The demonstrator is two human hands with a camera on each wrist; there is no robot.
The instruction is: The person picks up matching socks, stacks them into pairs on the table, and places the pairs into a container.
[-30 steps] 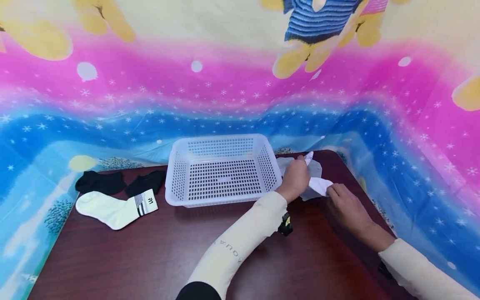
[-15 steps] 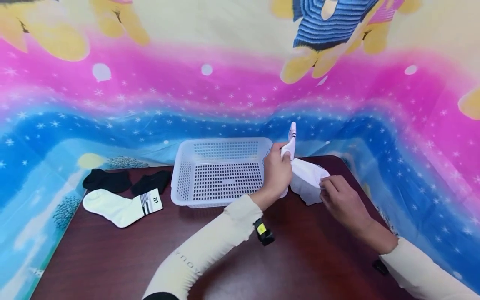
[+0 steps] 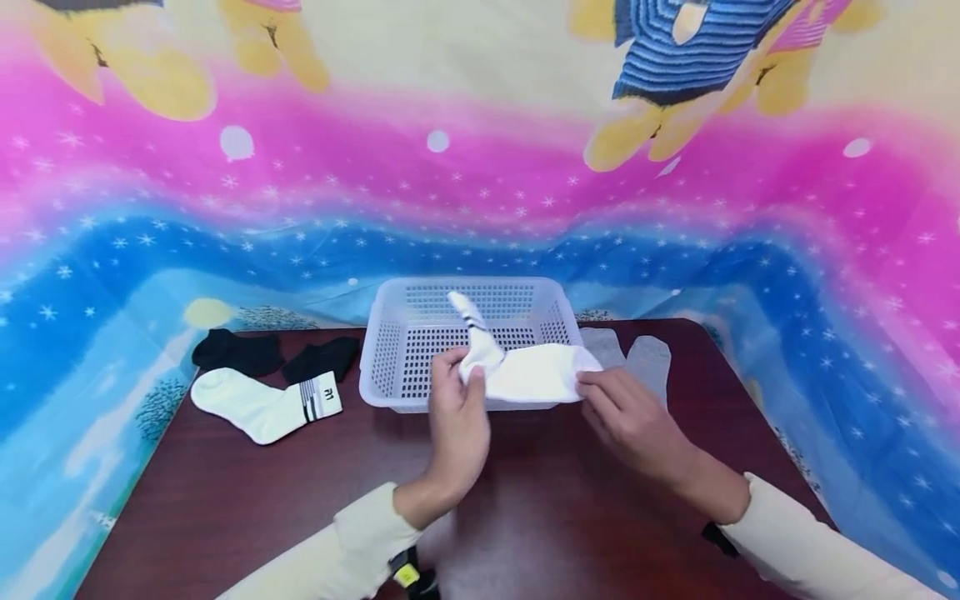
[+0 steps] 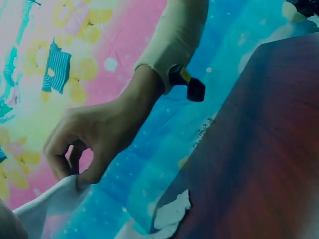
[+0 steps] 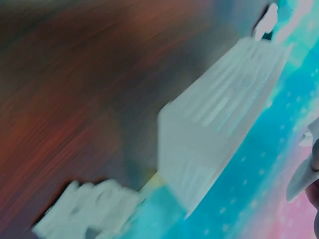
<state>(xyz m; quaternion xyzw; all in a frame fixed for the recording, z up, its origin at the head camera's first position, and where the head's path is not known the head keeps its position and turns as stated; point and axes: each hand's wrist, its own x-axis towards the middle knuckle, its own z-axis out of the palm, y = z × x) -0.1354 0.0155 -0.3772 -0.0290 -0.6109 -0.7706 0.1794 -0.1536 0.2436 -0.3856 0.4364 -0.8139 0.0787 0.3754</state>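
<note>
A white sock (image 3: 540,372) with dark stripes at its cuff is held up in front of the basket, stretched sideways between both hands. My left hand (image 3: 459,437) grips it near the middle, thumb on top, and the striped cuff sticks up beyond the fingers. At the other end, my right hand (image 3: 641,425) pinches the sock's edge. The left wrist view shows the right hand (image 4: 99,137) with thumb and fingertips closed on white fabric (image 4: 55,201). Another white striped sock (image 3: 262,406) lies flat on the table at the left.
A white perforated plastic basket (image 3: 382,392) stands at the table's back, behind the held sock. Two black socks, one (image 3: 236,352) farther left than the other (image 3: 322,360), lie left of it. Grey socks (image 3: 649,360) lie to its right, partly hidden. A printed cloth (image 3: 487,192) hangs behind.
Both hands have lifted the white sock off the grey socks at the right and brought it left, before the basket. The grey socks are now more exposed.
</note>
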